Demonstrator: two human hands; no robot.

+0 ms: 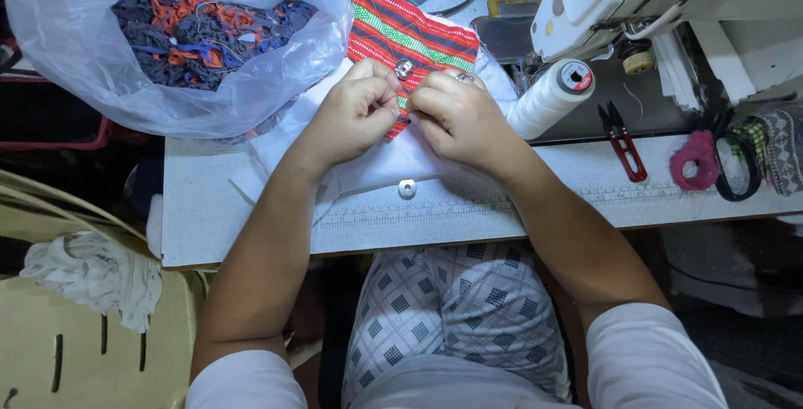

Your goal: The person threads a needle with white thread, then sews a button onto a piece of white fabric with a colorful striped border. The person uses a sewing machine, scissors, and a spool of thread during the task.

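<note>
Both hands, left hand (355, 112) and right hand (452, 116), pinch closed on the striped red-and-green fabric piece (410, 41) at table centre. Its long axis runs from 11 to 5 o'clock. One metal snap (404, 68) looks fitted; a second snap (407, 187) lies loose at 6 o'clock, apparently unattached.

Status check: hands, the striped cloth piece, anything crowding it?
Left hand and right hand both pinching striped cloth near its metal snap. Thread cone close at right; plastic bag at left.
</note>
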